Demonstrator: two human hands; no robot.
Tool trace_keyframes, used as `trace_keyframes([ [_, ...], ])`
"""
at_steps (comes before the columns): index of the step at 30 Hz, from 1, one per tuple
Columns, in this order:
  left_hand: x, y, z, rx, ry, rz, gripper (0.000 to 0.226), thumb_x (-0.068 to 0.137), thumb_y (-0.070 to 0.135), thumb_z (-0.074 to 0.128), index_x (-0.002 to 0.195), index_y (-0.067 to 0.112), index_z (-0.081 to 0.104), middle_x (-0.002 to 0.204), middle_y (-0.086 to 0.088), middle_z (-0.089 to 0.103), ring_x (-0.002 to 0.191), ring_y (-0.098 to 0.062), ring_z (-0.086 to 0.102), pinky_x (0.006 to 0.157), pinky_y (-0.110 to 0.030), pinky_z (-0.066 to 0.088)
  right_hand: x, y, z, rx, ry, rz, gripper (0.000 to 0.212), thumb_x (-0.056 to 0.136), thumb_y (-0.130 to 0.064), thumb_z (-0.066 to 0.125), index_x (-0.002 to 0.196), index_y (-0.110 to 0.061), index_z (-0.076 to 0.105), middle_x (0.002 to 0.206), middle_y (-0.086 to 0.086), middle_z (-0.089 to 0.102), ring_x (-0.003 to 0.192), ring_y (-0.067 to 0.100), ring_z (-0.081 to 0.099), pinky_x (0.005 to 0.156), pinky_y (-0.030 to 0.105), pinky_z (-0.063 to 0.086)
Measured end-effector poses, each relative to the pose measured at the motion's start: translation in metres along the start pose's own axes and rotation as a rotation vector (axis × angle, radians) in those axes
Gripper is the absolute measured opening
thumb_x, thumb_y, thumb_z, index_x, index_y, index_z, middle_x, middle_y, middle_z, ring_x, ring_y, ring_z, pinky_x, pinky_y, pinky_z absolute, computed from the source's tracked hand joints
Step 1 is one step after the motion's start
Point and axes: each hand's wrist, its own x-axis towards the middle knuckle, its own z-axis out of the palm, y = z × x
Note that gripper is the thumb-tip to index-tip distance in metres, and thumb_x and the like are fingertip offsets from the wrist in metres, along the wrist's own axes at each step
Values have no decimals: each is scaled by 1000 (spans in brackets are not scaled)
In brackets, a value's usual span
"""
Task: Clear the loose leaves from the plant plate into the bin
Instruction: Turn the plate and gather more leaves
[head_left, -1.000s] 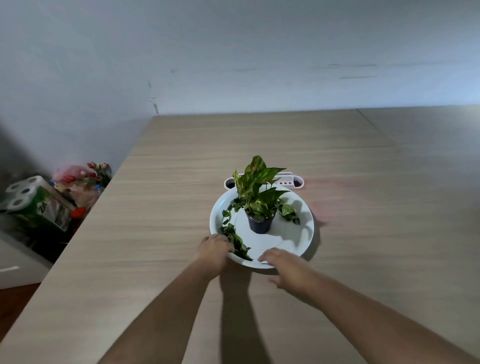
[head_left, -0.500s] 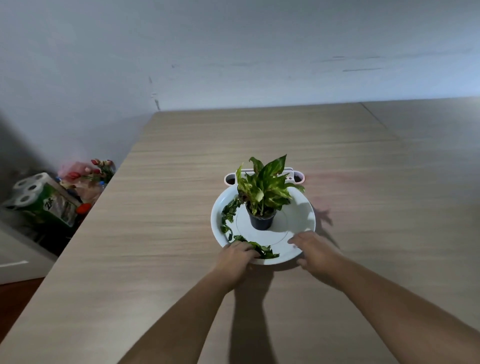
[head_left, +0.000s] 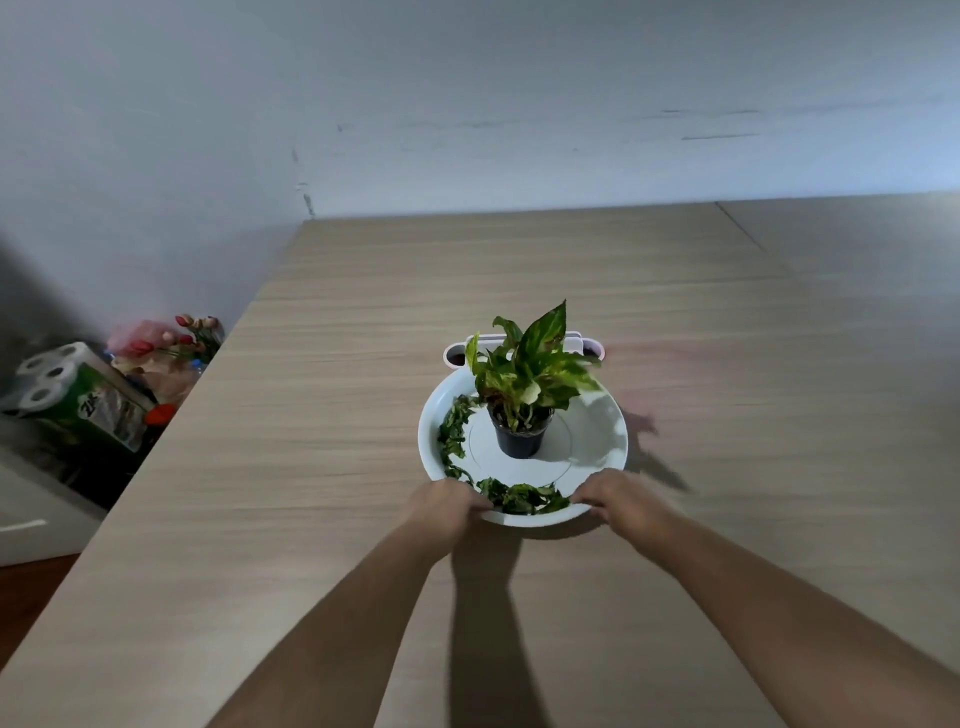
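A round white plate (head_left: 597, 436) sits on the wooden table with a small black pot (head_left: 519, 439) holding a green and yellow plant (head_left: 530, 369) at its centre. Loose dark green leaves (head_left: 522, 498) lie along the plate's near rim, and more leaves (head_left: 453, 431) along its left rim. My left hand (head_left: 445, 506) grips the near-left rim and my right hand (head_left: 621, 501) grips the near-right rim, with the near leaves between them. Behind the plant a white container (head_left: 457, 354) with dark openings is partly hidden.
The wooden table (head_left: 337, 415) runs to a pale wall at the back. Off its left edge, lower down, stand a pack of toilet rolls (head_left: 67, 395), a bunch of artificial flowers (head_left: 182, 332) and bags.
The plate has been turned, carrying the loose leaves from the left side round to the near rim. My hands shifted along the rim and now sit closer together.
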Motion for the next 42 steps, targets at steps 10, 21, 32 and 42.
trace_keyframes([
  [10, 14, 6, -2, -83, -33, -12, 30, 83, 27, 62, 113, 26, 67, 117, 1, 68, 109, -22, 61, 87, -34, 52, 3, -14, -11, 186, 159, 206, 41, 79, -2, 51, 104, -29, 68, 112, -5, 65, 82, 16, 60, 71, 28, 51],
  [21, 59, 26, 1, -111, -39, -107, 46, 74, 41, 73, 109, 18, 55, 113, -10, 54, 105, -30, 57, 87, -42, 50, 40, -42, -16, 2, 4, 141, 29, 81, -28, 70, 107, -21, 60, 111, 3, 63, 97, 25, 63, 82, 39, 55],
  [32, 68, 22, 11, -293, 24, -153, 13, 74, 9, 66, 87, 9, 69, 99, -14, 70, 96, -29, 63, 75, -31, 46, 55, -46, -4, 123, -105, 222, 15, 72, 0, 60, 77, -13, 65, 85, 4, 65, 84, 27, 64, 79, 37, 55],
  [42, 58, 15, -12, -544, 120, -174, 16, 80, -5, 64, 88, 2, 75, 90, -15, 73, 72, -19, 61, 67, -23, 46, 46, -44, -35, 272, 92, 325, 21, 84, 2, 57, 81, -10, 73, 94, 7, 73, 82, 25, 69, 73, 36, 60],
])
